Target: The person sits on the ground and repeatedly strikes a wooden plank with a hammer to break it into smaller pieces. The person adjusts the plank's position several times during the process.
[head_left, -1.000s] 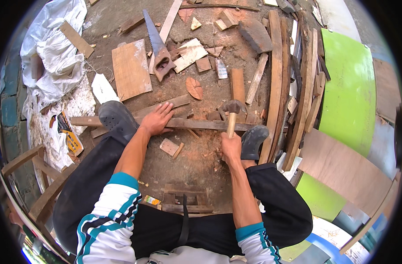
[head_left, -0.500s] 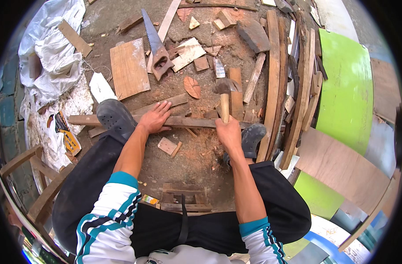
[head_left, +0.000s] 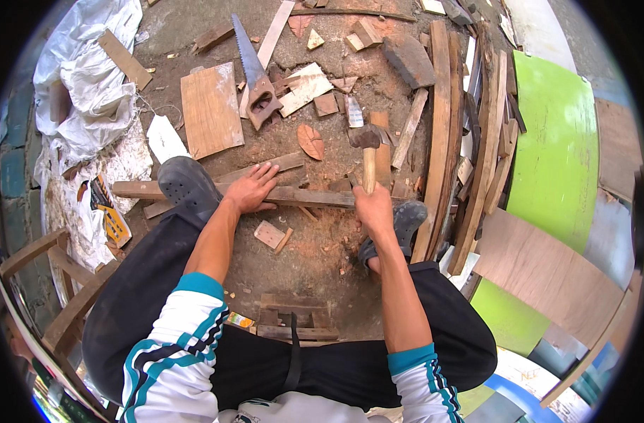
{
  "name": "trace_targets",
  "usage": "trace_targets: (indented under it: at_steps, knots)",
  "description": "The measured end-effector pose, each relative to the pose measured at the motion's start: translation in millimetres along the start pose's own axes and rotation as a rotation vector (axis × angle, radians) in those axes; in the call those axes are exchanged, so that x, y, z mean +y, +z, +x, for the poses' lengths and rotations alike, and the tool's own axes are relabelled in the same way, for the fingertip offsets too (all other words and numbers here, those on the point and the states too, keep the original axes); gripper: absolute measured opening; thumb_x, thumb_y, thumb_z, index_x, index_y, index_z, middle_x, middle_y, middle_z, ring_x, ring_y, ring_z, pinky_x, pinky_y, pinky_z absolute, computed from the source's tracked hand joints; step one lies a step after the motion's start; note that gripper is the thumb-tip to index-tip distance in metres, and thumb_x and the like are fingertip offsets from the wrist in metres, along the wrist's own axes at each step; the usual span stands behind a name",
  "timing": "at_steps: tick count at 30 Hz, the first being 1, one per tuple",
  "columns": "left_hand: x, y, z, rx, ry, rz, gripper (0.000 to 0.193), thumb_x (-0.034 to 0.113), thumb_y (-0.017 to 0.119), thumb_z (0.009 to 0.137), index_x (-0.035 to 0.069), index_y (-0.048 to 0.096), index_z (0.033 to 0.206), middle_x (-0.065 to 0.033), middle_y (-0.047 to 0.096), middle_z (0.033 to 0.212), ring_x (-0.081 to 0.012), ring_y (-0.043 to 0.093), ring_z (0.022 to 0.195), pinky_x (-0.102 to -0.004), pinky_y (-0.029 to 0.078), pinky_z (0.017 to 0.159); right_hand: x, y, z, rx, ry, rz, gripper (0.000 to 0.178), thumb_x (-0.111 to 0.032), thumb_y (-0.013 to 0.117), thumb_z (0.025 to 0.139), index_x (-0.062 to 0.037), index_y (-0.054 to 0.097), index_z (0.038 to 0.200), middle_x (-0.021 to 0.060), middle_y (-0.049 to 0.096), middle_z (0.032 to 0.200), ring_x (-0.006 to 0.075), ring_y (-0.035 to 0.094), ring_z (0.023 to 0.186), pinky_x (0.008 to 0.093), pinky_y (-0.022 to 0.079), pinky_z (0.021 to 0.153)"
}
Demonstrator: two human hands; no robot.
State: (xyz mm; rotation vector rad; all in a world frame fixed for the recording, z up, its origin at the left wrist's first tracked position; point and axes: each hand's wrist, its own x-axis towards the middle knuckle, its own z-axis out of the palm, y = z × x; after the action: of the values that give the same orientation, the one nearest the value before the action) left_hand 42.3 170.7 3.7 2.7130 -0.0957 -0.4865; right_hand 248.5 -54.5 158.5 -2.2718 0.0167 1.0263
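Observation:
My left hand point(head_left: 251, 189) lies with fingers stretched out across a long narrow wood strip point(head_left: 308, 197), pressing on it near its middle. My right hand point(head_left: 373, 209) is closed round the pale wooden handle of a hammer point(head_left: 369, 162); its dark metal head points away from me. The hammer is over the strip's right part, and my hand hides some of the strip there. My left shoe point(head_left: 188, 185) rests on the strip's left part. Beyond my left hand another board point(head_left: 283, 162) lies at a slant. Closer to me are a small wood block point(head_left: 268, 234) and a thin stick point(head_left: 284, 240).
A handsaw point(head_left: 255, 77) lies farther off, beside a square plywood piece point(head_left: 210, 109). Long planks point(head_left: 438, 134) run along the right, next to a green panel point(head_left: 553, 141). A grey stone block point(head_left: 409, 62) sits at the back; white sacking point(head_left: 89, 92) is on the left.
My right hand and the hammer have shifted slightly to the right and away from me. The left hand stays at the same place on the strip.

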Motion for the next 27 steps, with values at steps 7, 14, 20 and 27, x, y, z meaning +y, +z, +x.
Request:
trace_targets:
  at_steps: [7,14,20,27]
  knots:
    - [0,-2,5,0.038,0.046,-0.006,0.078,0.057,0.069,0.085,0.002,0.051,0.136,-0.0187,0.032,0.160,-0.0359,0.027,0.150,-0.0473,0.027,0.122,45,22,-18,-0.134,0.159,-0.072,0.023,-0.019,0.060,0.093,0.0028,0.055,0.092,0.0031,0.051,0.058,0.0152,0.050,0.043,0.0339,0.042,0.040]
    - [3,-4,1,0.011,0.004,0.021,0.078,0.058,0.068,0.086,0.005,0.050,0.139,-0.0159,0.030,0.162,-0.0356,0.028,0.149,-0.0475,0.027,0.121,60,-53,-129,-0.083,0.242,0.148,0.023,-0.023,0.062,0.096,-0.0025,0.055,0.090,0.0002,0.050,0.064,0.0110,0.050,0.046,0.0302,0.041,0.040]
    - [30,0,-13,-0.059,-0.172,0.196,0.078,0.057,0.067,0.087,0.012,0.042,0.146,-0.0121,0.027,0.163,-0.0337,0.026,0.150,-0.0483,0.028,0.120,93,-113,-238,-0.044,0.240,0.148,0.031,-0.028,0.061,0.097,0.0026,0.059,0.098,0.0021,0.053,0.061,0.0123,0.052,0.046,0.0299,0.043,0.044]
    - [102,-12,-32,-0.182,-0.431,0.163,0.088,0.070,0.039,0.097,0.009,0.024,0.159,-0.0123,0.018,0.167,-0.0346,0.019,0.152,-0.0526,0.020,0.122,144,-112,-275,-0.004,0.228,0.173,0.027,-0.023,0.063,0.095,0.0028,0.059,0.102,0.0026,0.053,0.063,0.0114,0.051,0.047,0.0293,0.043,0.043]
